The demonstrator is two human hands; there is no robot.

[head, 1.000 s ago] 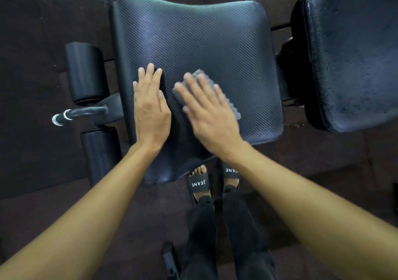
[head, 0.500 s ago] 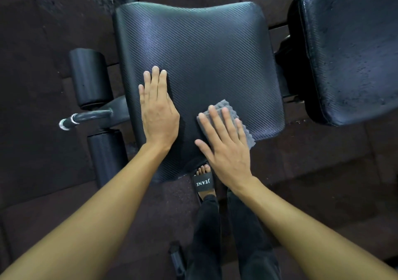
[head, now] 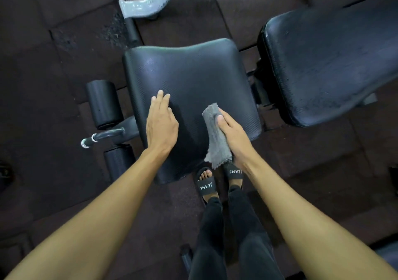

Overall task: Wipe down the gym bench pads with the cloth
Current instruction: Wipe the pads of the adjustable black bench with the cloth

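Note:
A black textured seat pad fills the middle of the head view. My left hand lies flat on its near left part, fingers together and holding nothing. My right hand grips a grey cloth at the pad's near right edge; the cloth hangs bunched from my thumb and fingers, lifted off the surface, its lower end dangling past the pad's front. A second, larger black pad stands to the right, speckled with droplets or dust.
Two black foam rollers and a chrome-tipped bar stick out left of the seat pad. A grey metal frame piece lies at the back. My feet in black sandals stand on dark rubber floor tiles.
My right hand has gone from pressing the cloth flat on the pad to gripping it bunched and lifted at the near right edge. My view has pulled back; the left hand stays put.

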